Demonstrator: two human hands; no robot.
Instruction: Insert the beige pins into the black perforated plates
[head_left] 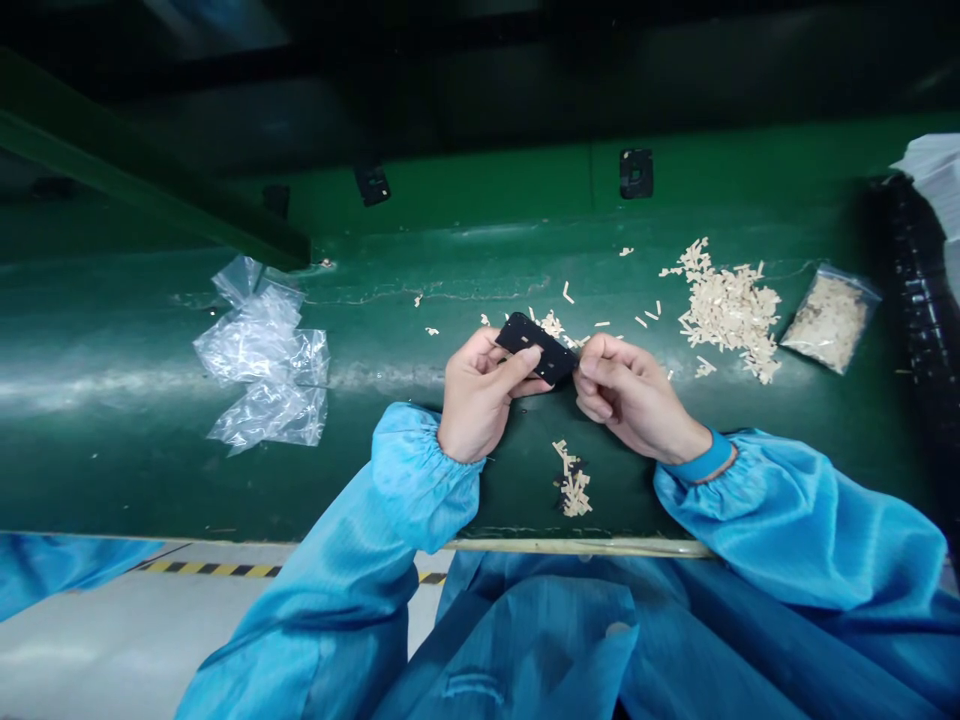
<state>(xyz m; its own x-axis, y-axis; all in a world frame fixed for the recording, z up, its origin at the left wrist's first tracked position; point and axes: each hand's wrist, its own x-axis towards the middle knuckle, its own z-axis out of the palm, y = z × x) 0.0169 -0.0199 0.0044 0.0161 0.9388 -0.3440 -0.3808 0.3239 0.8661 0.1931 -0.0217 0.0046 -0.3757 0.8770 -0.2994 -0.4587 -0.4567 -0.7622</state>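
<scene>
A flat black plate (551, 359) with small light marks and openings is held tilted above the green bench. My left hand (484, 385) grips it at its left and lower side, the thumb lying over its face. At the plate's right corner, my right hand (626, 388) has thumb and index finger pinched together; whatever sits between them is too small to make out. Behind the plate lie loose beige strips (553, 324). Closer to me, a small pile of beige and black scraps (574, 490) rests on the bench between my forearms.
To the right are a heap of beige pieces (731, 315) and a clear bag of similar pieces (831, 318). Crumpled clear plastic bags (266, 360) lie left. Several black plates stand along the back, one at right (636, 174). A green beam (165, 165) slants across the upper left.
</scene>
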